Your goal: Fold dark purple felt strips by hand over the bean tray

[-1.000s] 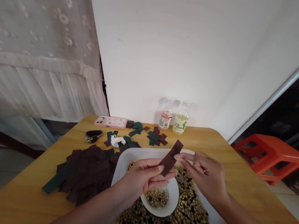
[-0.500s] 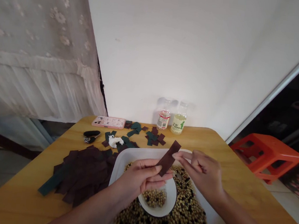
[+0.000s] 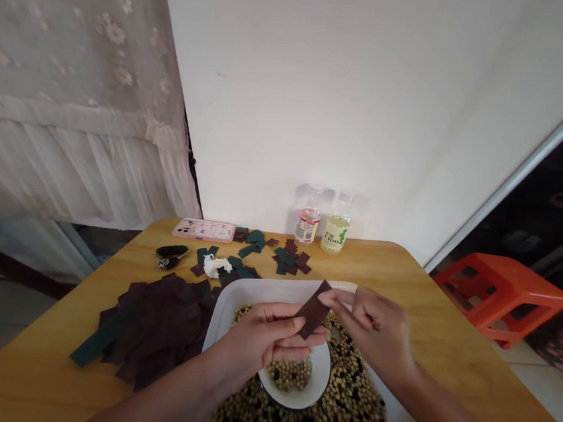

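Note:
A dark brown flat strip (image 3: 311, 316) slants upward between my two hands. My left hand (image 3: 266, 330) grips its lower part between thumb and fingers, palm turned up. At its upper right edge, my right hand (image 3: 378, 322) pinches the strip with thumb and forefinger. Beneath my left hand, a white bowl (image 3: 320, 381) holds a small heap of tan, bead-like pieces (image 3: 289, 375). The bowl sits in a white tray (image 3: 220, 315) spread with tan and black bead-like pieces (image 3: 357, 400).
Left of the tray lies a large pile of dark brown and green strips (image 3: 159, 322). Smaller pieces (image 3: 286, 258) are scattered behind it, near a crumpled white tissue (image 3: 215, 266), keys (image 3: 171, 256) and a phone (image 3: 204, 230). Two bottles (image 3: 334, 233) stand by the wall; an orange stool (image 3: 509, 289) is right.
The strip's upper end stands lower and less of its length shows. My right hand has shifted slightly left and down along with it, while my left hand has barely moved.

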`<state>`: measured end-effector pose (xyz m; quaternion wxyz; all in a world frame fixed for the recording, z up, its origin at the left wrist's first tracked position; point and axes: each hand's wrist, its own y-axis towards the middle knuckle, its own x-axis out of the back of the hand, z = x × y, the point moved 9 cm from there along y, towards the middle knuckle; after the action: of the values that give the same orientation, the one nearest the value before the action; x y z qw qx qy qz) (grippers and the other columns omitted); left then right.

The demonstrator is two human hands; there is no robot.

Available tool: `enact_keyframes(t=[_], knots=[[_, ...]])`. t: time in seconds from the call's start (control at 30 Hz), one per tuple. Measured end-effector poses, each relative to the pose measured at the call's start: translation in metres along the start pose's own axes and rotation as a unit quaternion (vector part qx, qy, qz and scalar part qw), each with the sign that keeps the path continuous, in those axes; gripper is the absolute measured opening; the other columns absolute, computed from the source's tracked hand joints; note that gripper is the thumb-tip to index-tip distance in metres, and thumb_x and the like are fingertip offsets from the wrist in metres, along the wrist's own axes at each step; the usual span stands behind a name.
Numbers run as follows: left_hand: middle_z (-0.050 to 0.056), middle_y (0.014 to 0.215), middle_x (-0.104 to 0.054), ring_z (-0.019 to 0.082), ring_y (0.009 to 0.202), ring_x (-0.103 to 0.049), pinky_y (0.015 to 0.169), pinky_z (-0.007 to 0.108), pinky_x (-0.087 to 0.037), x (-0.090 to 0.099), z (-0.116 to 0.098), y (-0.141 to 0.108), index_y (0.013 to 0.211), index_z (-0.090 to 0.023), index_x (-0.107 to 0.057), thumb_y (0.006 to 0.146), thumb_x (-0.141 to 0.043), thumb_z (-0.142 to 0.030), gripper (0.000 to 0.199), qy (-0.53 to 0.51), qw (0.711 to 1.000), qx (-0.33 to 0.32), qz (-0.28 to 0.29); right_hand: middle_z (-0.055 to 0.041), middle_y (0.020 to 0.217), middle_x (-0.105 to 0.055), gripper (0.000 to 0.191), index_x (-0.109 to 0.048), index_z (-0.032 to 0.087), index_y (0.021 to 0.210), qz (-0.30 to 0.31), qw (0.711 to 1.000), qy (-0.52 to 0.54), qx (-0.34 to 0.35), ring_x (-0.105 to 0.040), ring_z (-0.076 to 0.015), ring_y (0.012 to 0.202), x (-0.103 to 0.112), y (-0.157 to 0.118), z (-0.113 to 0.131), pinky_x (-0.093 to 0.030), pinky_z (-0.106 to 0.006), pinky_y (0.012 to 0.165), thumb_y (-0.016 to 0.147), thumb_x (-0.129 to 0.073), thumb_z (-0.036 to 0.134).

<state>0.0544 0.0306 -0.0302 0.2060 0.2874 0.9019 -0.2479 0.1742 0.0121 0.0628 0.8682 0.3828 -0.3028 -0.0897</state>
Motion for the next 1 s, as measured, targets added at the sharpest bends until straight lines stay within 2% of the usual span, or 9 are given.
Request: enact_keyframes(t=[0.1,0.2,0.27,0.33,0.47,0.6,0.73,0.9,1.0], knots=[[0.012,0.091,-0.069,0.02,0.09,-0.063,0.07,0.021,-0.05,-0.002,0.0,0.0,0.1,-0.013,-0.063,0.075,-0.06,-0.021,0.027,0.012,1.0,0.002,0.015,0.0034,0.046,-0.049,0.046,-0.022,0.021,0.049,0.003,1.0,0.007,0.005,-0.067,-0.0183,0.065,-0.002,0.0,0.002,-0.041,-0.022,0.044,0.076,-0.059,0.013],[0.013,0.093,-0.068,0.02,0.092,-0.062,0.073,0.023,-0.049,-0.002,-0.001,0.0,0.101,-0.013,-0.063,0.075,-0.06,-0.021,0.028,0.009,1.0,-0.006,0.01,0.0043,0.043,-0.043,0.048,-0.019,0.021,0.051,-0.037,0.998,0.038,-0.04,-0.068,-0.0208,0.07,0.005,0.001,-0.005,-0.041,-0.02,0.043,0.076,-0.059,0.015],[0.013,0.094,-0.068,0.02,0.091,-0.062,0.074,0.024,-0.049,-0.002,-0.002,0.0,0.101,-0.012,-0.063,0.075,-0.06,-0.021,0.027,0.006,1.0,-0.01,0.005,0.0037,0.045,-0.047,0.048,-0.019,0.021,0.052,-0.053,0.994,0.067,-0.073,-0.068,-0.0212,0.07,0.008,0.001,-0.012,-0.042,-0.021,0.044,0.075,-0.06,0.016],[0.013,0.094,-0.068,0.02,0.09,-0.063,0.074,0.024,-0.049,-0.002,-0.003,0.0,0.101,-0.012,-0.063,0.075,-0.06,-0.02,0.027,0.006,1.0,-0.011,0.004,0.0014,0.052,-0.055,0.047,-0.019,0.022,0.053,-0.066,0.988,0.093,-0.106,-0.067,-0.021,0.072,0.01,0.002,-0.02,-0.046,-0.023,0.05,0.074,-0.062,0.017],[0.013,0.094,-0.068,0.02,0.09,-0.063,0.072,0.023,-0.05,-0.003,-0.002,0.0,0.101,-0.012,-0.062,0.075,-0.06,-0.022,0.028,0.016,1.0,-0.014,0.009,-0.0035,0.068,-0.067,0.046,-0.02,0.022,0.055,-0.081,0.969,0.15,-0.179,-0.061,-0.0234,0.094,0.01,0.003,-0.041,-0.049,-0.033,0.074,0.072,-0.063,0.021],[0.014,0.093,-0.068,0.021,0.086,-0.064,0.066,0.023,-0.051,-0.002,-0.001,0.001,0.099,-0.011,-0.063,0.073,-0.061,-0.022,0.028,0.019,1.0,-0.008,0.007,-0.0022,0.065,-0.066,0.044,-0.022,0.023,0.055,-0.047,0.948,0.215,-0.23,-0.066,-0.0216,0.081,-0.003,0.002,-0.05,-0.052,-0.03,0.065,0.071,-0.063,0.022],[0.015,0.093,-0.068,0.021,0.081,-0.065,0.062,0.022,-0.051,-0.004,-0.001,0.001,0.1,-0.011,-0.062,0.071,-0.062,-0.021,0.031,0.018,1.0,-0.001,0.01,-0.0022,0.067,-0.067,0.043,-0.021,0.023,0.055,-0.01,0.957,0.203,-0.205,-0.065,-0.0181,0.073,-0.01,0.0,-0.038,-0.051,-0.029,0.061,0.072,-0.061,0.018],[0.014,0.091,-0.068,0.021,0.08,-0.066,0.062,0.022,-0.05,0.001,0.0,0.002,0.1,-0.012,-0.062,0.069,-0.064,-0.022,0.033,0.017,1.0,-0.001,-0.004,-0.0013,0.066,-0.066,0.043,-0.022,0.022,0.053,0.017,0.993,0.073,-0.086,-0.059,-0.0195,0.077,-0.008,0.0,-0.013,-0.047,-0.034,0.064,0.074,-0.059,0.015],[0.013,0.089,-0.069,0.02,0.078,-0.066,0.062,0.022,-0.05,0.003,0.002,0.002,0.098,-0.013,-0.063,0.069,-0.064,-0.021,0.03,0.012,1.0,0.0,-0.009,-0.0012,0.066,-0.063,0.04,-0.025,0.022,0.052,0.043,0.996,0.038,-0.065,-0.058,-0.0183,0.073,-0.012,-0.001,-0.009,-0.047,-0.033,0.061,0.076,-0.057,0.017]])
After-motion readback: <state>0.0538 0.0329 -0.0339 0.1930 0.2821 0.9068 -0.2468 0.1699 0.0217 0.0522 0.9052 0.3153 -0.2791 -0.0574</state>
